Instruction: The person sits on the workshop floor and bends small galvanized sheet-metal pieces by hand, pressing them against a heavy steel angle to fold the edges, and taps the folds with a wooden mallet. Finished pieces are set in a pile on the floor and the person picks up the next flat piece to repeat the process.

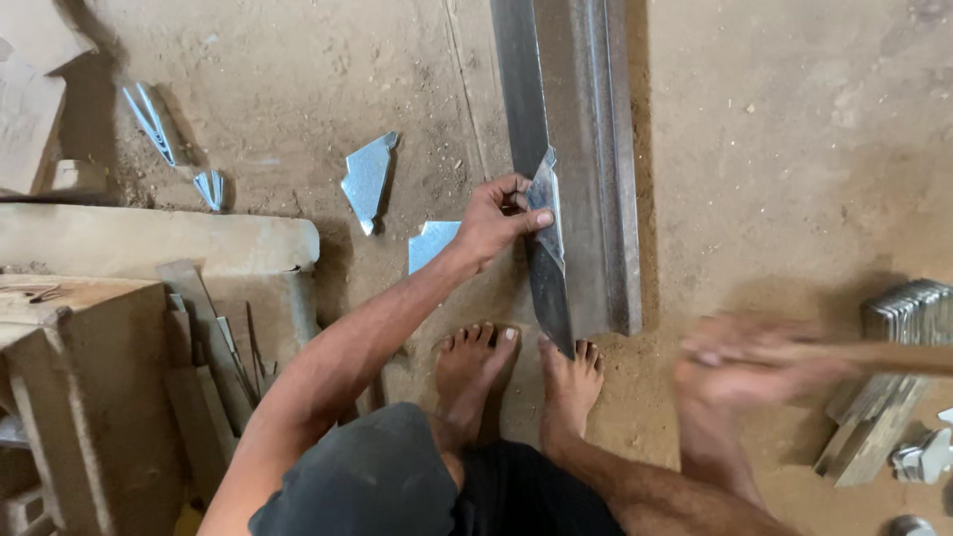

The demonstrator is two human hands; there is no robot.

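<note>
At the far left of the frame a wooden block (84,397) and a pale stone slab (149,241) crowd the lower left, with thin metal scraps (213,357) leaning in the gap beside them. Two small folded metal pieces (151,121) lie on the dirt floor (794,149) in the upper left. Right of them, a cut sheet-metal bracket (368,179) lies flat with bare floor around it, and a second flat piece (429,243) sits just beside the person's forearm.

The left hand (493,220) reaches to the centre and pinches a small folded metal plate (545,203) between thumb and fingers, holding it against the left edge of a long metal channel (576,149). The channel runs from the top edge down to the person's bare feet (516,372), its lower end just above the toes.

Right of the channel the floor lies open. At the lower right, the right hand (740,367) is blurred; it appears closed around a wooden handle (893,357). Behind it, a stack of metal plates (888,377) stands at the right edge.
</note>
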